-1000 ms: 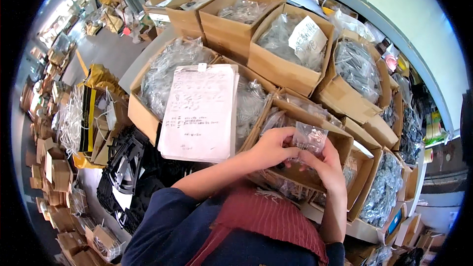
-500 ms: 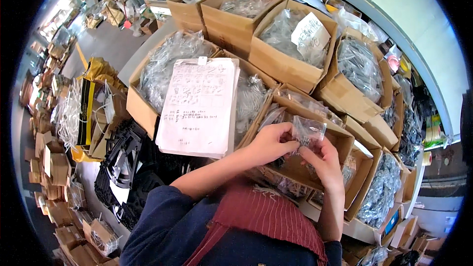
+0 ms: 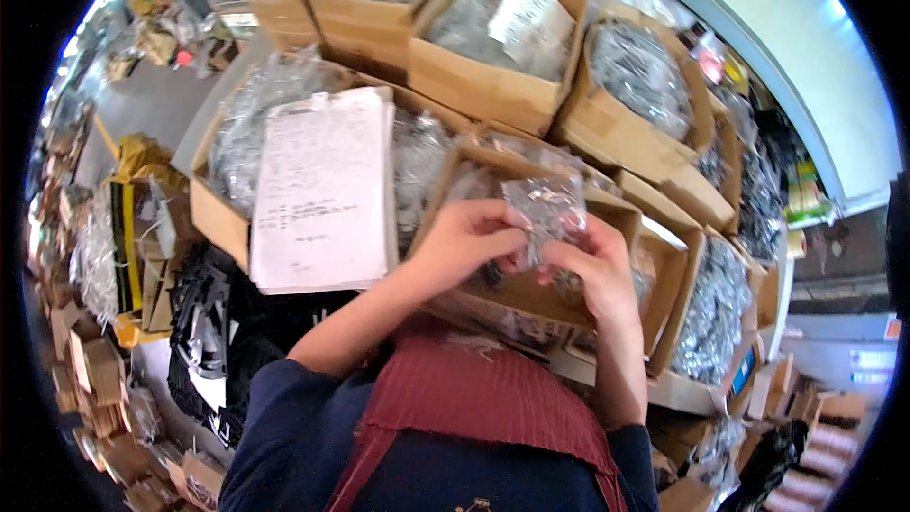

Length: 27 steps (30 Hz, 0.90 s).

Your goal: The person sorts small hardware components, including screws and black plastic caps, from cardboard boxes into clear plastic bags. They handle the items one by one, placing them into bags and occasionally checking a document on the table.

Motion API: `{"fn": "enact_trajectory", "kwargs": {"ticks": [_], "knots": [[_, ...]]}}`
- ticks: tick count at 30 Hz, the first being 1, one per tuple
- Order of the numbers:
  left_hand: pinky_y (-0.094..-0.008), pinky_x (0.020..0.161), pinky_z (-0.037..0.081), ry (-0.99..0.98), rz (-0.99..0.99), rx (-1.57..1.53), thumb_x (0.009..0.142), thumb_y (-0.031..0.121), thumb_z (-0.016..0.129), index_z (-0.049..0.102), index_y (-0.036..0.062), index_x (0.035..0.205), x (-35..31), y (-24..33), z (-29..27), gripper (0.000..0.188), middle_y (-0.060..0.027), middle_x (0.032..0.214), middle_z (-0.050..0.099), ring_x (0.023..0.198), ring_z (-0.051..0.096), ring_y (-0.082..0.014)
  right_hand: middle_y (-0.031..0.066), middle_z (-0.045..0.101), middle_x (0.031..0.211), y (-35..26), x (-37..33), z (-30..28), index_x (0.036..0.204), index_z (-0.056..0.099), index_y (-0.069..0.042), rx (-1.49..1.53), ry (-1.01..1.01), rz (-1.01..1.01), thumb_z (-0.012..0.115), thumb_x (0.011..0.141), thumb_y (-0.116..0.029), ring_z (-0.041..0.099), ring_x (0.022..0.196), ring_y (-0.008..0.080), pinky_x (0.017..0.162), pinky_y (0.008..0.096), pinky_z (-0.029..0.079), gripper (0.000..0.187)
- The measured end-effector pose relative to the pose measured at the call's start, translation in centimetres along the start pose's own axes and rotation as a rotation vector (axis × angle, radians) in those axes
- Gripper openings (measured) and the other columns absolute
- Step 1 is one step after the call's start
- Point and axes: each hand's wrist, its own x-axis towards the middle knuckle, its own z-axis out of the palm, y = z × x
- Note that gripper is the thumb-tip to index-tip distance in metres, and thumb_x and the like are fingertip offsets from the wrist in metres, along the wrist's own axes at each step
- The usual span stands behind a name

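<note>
Between both hands is a small clear plastic bag (image 3: 542, 209) with small metal-looking parts in it. The fingers of my left hand (image 3: 479, 237) pinch its left side. My right hand (image 3: 592, 256) grips its lower right side, with the thumb toward the middle. The bag is held above an open cardboard box (image 3: 531, 299), in which a few more clear bags lie, partly hidden by my hands. What the small parts are, I cannot make out.
Left of the hands, a stack of printed sheets (image 3: 322, 199) lies across cardboard boxes of bagged parts. More open boxes (image 3: 493, 85) stand behind, and one with clear bags (image 3: 711, 313) is at the right. Black plastic pieces (image 3: 204, 341) are piled at the lower left.
The view has shifted, so the boxes sit further left and higher. Both hands still hold the bag, which now appears more spread out, its face turned up.
</note>
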Motion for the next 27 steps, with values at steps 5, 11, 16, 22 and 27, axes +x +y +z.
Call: {"fn": "enact_trajectory", "kwargs": {"ticks": [5,11,16,22,27], "knots": [[-0.0296,0.068,0.058,-0.030,-0.010,-0.012,0.092,0.005,0.067,0.067,-0.0037,0.112,0.2,-0.4,-0.6,0.022,-0.0082,0.097,0.071,0.081,0.068,-0.0157,0.0063,0.070,0.095,0.0,0.0,-0.1,0.117,0.065,0.001,0.029,-0.004,0.008,0.068,0.089,-0.002,0.066,0.078,0.0120,0.065,0.0278,0.058,0.028],[-0.0294,0.066,0.058,-0.035,-0.003,0.020,0.091,0.005,0.068,0.065,-0.0036,0.114,0.2,-0.3,-0.1,0.025,-0.0083,0.098,0.070,0.082,0.068,-0.0152,0.0066,0.070,0.096,0.1,0.0,-0.2,0.115,0.064,0.003,0.039,-0.017,0.013,0.067,0.090,-0.001,0.066,0.078,0.0127,0.066,0.0288,0.059,0.026],[-0.0282,0.066,0.058,-0.032,-0.043,0.070,0.091,0.004,0.066,0.065,-0.0029,0.113,0.2,-0.2,0.0,0.022,-0.0079,0.097,0.070,0.082,0.067,-0.0141,0.0066,0.070,0.097,0.2,0.1,0.0,0.113,0.064,0.003,0.048,-0.022,0.018,0.067,0.090,-0.001,0.067,0.078,0.0131,0.067,0.0290,0.059,0.023],[-0.0270,0.067,0.057,0.006,-0.036,0.135,0.089,0.001,0.063,0.064,-0.0027,0.112,0.1,0.0,0.5,0.023,-0.0064,0.098,0.070,0.084,0.067,-0.0124,0.0090,0.070,0.095,0.9,0.2,0.0,0.115,0.062,0.003,0.019,-0.013,0.004,0.067,0.090,-0.002,0.068,0.076,0.0155,0.067,0.0302,0.060,0.027],[-0.0263,0.070,0.056,0.033,-0.014,0.182,0.087,-0.001,0.063,0.062,-0.0010,0.115,0.2,-0.7,0.2,0.028,-0.0049,0.102,0.069,0.085,0.066,-0.0113,0.0095,0.068,0.097,0.6,0.2,0.4,0.112,0.054,0.002,0.023,-0.011,0.006,0.066,0.091,-0.001,0.067,0.080,0.0154,0.067,0.0300,0.059,0.024]]}}
